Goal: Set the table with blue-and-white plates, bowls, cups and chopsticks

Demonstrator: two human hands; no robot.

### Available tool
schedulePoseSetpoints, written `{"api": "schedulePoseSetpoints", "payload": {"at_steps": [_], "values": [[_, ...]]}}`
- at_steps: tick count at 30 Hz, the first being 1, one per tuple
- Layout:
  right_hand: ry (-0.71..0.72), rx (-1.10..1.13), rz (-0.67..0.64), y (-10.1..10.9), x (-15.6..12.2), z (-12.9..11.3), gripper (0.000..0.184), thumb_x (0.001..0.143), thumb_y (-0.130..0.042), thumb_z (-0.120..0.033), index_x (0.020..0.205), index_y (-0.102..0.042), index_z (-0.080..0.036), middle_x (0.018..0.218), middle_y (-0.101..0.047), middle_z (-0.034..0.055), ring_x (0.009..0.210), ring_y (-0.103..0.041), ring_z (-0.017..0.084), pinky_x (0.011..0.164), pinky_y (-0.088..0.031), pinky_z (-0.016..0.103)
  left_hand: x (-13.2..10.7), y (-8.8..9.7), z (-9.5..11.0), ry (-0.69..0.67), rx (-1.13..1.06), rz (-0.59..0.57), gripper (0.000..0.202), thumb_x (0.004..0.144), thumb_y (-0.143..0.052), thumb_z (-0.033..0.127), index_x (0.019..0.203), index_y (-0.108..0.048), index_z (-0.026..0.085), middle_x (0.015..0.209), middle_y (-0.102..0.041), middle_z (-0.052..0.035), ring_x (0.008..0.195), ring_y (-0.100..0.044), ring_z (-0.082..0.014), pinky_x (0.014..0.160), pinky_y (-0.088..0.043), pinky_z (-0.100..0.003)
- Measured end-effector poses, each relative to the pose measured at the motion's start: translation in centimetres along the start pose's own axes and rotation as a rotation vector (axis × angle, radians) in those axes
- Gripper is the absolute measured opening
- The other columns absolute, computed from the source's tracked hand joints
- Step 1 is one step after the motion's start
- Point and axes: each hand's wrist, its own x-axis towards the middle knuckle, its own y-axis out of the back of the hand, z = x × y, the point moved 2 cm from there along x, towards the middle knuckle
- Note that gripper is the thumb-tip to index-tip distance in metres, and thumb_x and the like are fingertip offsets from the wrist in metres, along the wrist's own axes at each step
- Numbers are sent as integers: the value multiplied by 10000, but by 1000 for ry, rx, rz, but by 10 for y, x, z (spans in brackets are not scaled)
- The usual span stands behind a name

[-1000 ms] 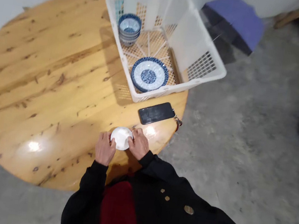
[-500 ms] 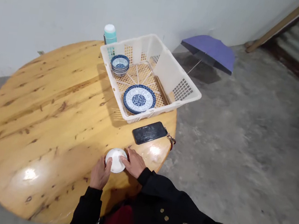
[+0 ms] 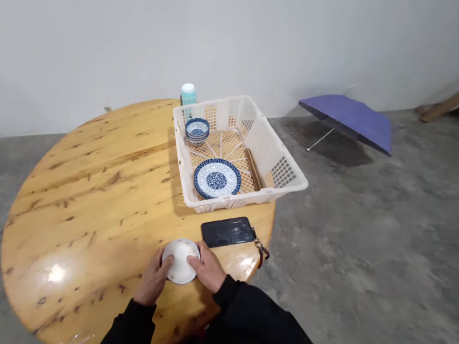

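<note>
A small round white dish (image 3: pixel 179 271) is held low over the near edge of the wooden table. My left hand (image 3: pixel 153 278) grips its left side, thumb on the upper face and fingers wrapped underneath. On the right, my right hand (image 3: pixel 209 269) holds the rim the same way, its thumb pressed on the face. The fingers under the dish are hidden. Just beyond my right hand lies a black phone (image 3: pixel 227 232) with a strap (image 3: pixel 261 250) at its right end.
A white plastic basket (image 3: pixel 267 150) stands on the round wooden table (image 3: pixel 97 221), holding stacked blue-patterned bowls (image 3: pixel 197 132), plates (image 3: pixel 217 180) and chopsticks (image 3: pixel 254 170). Behind it is a turquoise bottle (image 3: pixel 188 95). An open purple umbrella (image 3: pixel 352 119) rests on the concrete floor.
The view has tilted up and turned left, so the table and basket appear lower and further right. Both hands still hold the dish, which now shows more of its face.
</note>
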Motion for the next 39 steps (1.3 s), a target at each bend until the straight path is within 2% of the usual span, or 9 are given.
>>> {"api": "schedulePoseSetpoints", "payload": {"at_steps": [2, 7, 11, 15, 19, 23, 29, 34, 39], "values": [[-2, 42, -18, 16, -4, -7, 183, 805, -569, -265, 963, -495, -209, 867, -642, 28, 806, -620, 196, 749, -486, 312, -4, -4, 17, -33, -41, -44, 377, 872, -502, 468, 1053, -603, 154, 933, -667, -76, 856, -634, -221, 756, -537, -347], [39, 176, -17, 49, -22, -24, 224, 798, -572, -292, 991, -521, -188, 859, -630, 22, 780, -595, 177, 701, -500, 301, -12, -12, 52, -116, 17, -88, 270, 857, -506, 441, 859, -555, 176, 779, -572, -25, 734, -557, -179, 683, -495, -314], [76, 284, -53, 78, -32, -47, 353, 738, -671, -360, 1009, -568, -159, 907, -670, 48, 800, -621, 178, 703, -520, 301, -16, -17, 80, -121, -163, -232, 365, 841, -580, 520, 923, -543, 166, 823, -584, -26, 735, -576, -166, 615, -512, -283], [19, 374, -116, 108, -25, -76, 481, 664, -756, -394, 1052, -600, -157, 880, -703, 42, 737, -643, 178, 577, -511, 260, -10, -15, 115, -74, -299, -321, 447, 833, -626, 544, 1022, -571, 143, 953, -648, -69, 823, -645, -183, 642, -563, -280], [66, 380, -106, 143, 1, -101, 421, 631, -774, -329, 990, -640, -155, 846, -711, 30, 697, -639, 156, 532, -493, 214, 8, -13, 154, -93, -369, -373, 454, 833, -661, 502, 1086, -616, 128, 1059, -678, -100, 906, -684, -208, 712, -601, -306], [30, 347, -141, 187, 51, -117, 339, 632, -741, -228, 952, -655, -158, 783, -701, 15, 659, -646, 158, 491, -499, 207, 51, -25, 189, -89, -366, -355, 362, 852, -664, 437, 1019, -624, 117, 1040, -687, -96, 928, -695, -202, 777, -602, -319], [-26, 296, -244, 258, 158, -122, 224, 652, -671, -101, 874, -680, -127, 655, -673, 21, 552, -619, 147, 446, -516, 226, 151, -73, 228, -12, -437, -273, 226, 881, -634, 285, 1000, -621, 93, 979, -714, -102, 899, -696, -184, 831, -588, -322], [-116, 120, -163, 304, 235, -120, 194, 659, -631, -23, 831, -682, -94, 581, -625, 19, 512, -588, 146, 470, -547, 293, 227, -115, 250, 81, -528, -219, 115, 862, -616, 190, 908, -605, 85, 869, -707, -107, 915, -709, -205, 941, -554, -413], [-137, -68, -103, 333, 299, -121, 188, 654, -586, 16, 775, -646, -114, 559, -576, -14, 532, -574, 133, 542, -547, 289, 285, -151, 263, 183, -634, -68, 76, 804, -635, 125, 834, -567, 113, 757, -691, -85, 894, -712, -209, 961, -553, -428]]}}
